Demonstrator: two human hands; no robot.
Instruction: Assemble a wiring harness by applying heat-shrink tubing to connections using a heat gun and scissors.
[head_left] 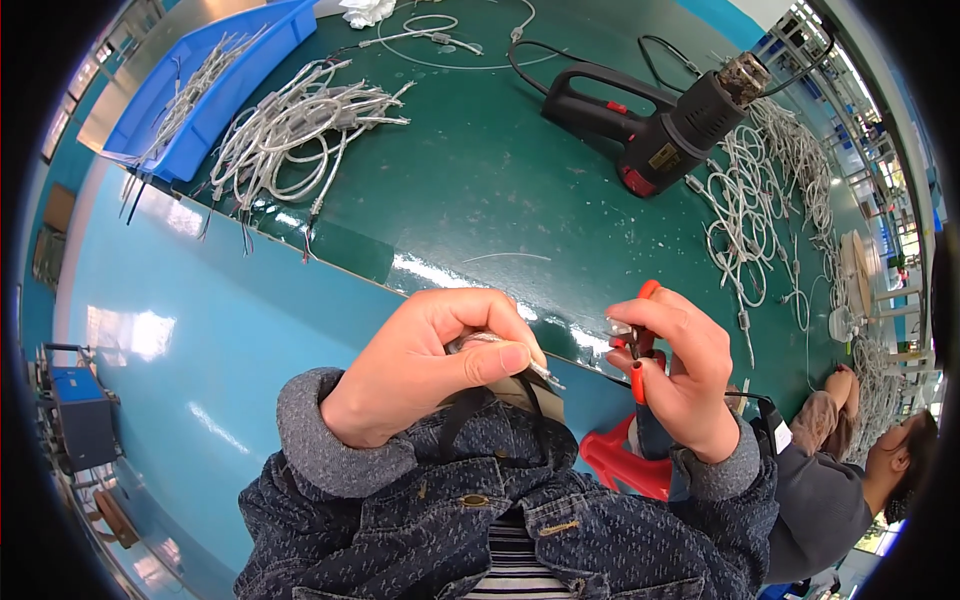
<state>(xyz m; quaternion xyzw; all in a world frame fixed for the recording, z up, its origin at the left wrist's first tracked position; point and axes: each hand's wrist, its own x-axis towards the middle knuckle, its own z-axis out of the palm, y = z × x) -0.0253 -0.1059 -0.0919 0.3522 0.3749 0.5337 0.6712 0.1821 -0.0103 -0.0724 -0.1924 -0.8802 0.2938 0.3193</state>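
Observation:
My left hand (425,365) is closed, thumb against curled fingers, around a silvery braided cable (543,374). The cable's short stripped end sticks out past the fingertips, toward the right; most of its length is hidden by the hand. My right hand (690,375) grips small red-handled pliers (638,382) to the right of the cable end. Their jaws are partly hidden behind the fingers, so I cannot tell pliers from cutters. A small whitish scrap (617,326) shows at the right fingertips. The tool and the cable are apart. Both hands are just in front of the green table's near edge.
On the green table (470,150) lie a pile of braided cables (300,130), a black heat gun (665,130) and more cables (745,200) at right. A blue bin (190,145) stands far left. A red stool (630,468) is below; a co-worker (820,500) sits at right.

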